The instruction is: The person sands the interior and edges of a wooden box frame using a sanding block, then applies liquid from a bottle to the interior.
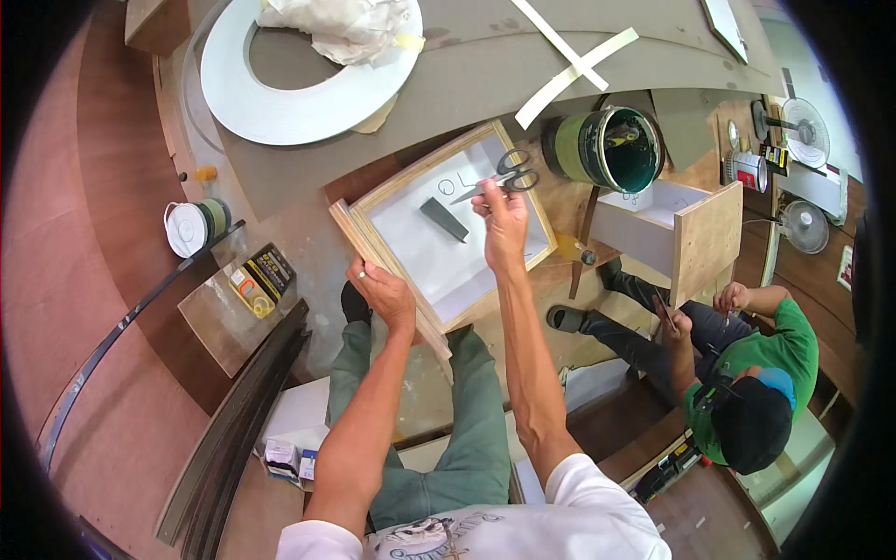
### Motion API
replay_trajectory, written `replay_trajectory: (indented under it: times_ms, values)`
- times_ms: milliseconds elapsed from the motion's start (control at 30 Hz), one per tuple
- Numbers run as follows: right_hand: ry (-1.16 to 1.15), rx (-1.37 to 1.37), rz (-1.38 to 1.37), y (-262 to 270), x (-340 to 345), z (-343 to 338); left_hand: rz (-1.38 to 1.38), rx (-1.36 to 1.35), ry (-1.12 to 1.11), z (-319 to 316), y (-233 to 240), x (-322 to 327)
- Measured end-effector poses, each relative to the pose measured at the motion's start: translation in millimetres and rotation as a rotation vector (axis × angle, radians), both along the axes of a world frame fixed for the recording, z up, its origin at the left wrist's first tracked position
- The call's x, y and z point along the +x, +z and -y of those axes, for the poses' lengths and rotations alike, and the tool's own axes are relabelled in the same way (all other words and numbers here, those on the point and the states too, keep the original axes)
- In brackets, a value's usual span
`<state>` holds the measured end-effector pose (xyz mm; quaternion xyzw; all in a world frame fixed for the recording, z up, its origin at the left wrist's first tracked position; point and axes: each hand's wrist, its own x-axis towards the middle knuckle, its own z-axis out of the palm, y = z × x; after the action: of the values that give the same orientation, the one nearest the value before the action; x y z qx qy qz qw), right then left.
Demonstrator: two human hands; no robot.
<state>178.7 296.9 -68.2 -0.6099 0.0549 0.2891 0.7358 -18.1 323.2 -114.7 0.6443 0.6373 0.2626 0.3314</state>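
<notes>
A wooden drawer box point(390, 222) with a white-lined bottom lies tilted before me. My left hand point(383, 292) grips the edge of its front panel, thumb side up. Over the drawer, my right hand point(504, 227) holds a pair of scissors point(516, 172) near the pivot. Their black handle loops point away from me, and the blades point left. Inside the drawer a dark grey strip point(444, 220) rests on the bottom, beside handwritten marks. The drawer's near corner reaches over my knees.
A green-smeared bucket point(570, 147) stands right of the drawer. A large white edge-banding roll point(231, 91) and crossed pale strips point(577, 66) lie beyond. At right a co-worker point(763, 378) sits by another drawer point(708, 241). Long dark strips point(238, 427) lean at left, near a can point(196, 225).
</notes>
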Motion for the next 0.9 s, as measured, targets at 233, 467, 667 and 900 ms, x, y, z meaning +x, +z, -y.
replay_trajectory:
  times_ms: [233, 467, 667, 900]
  values:
    - [-0.037, -0.028, 0.007, -65, 11, -38, 0.018, 0.007, 0.037, -1, 1, 3]
    - [-0.094, 0.036, -0.06, -81, 23, -48, -0.014, 0.023, 0.01, -1, -3, 1]
    - [-0.148, 0.058, -0.17, -90, 21, -50, -0.011, 0.045, -0.008, 0, -1, 3]
    - [-0.258, 0.172, -0.314, -96, 8, -55, -0.033, 0.065, 0.008, -1, -6, 0]
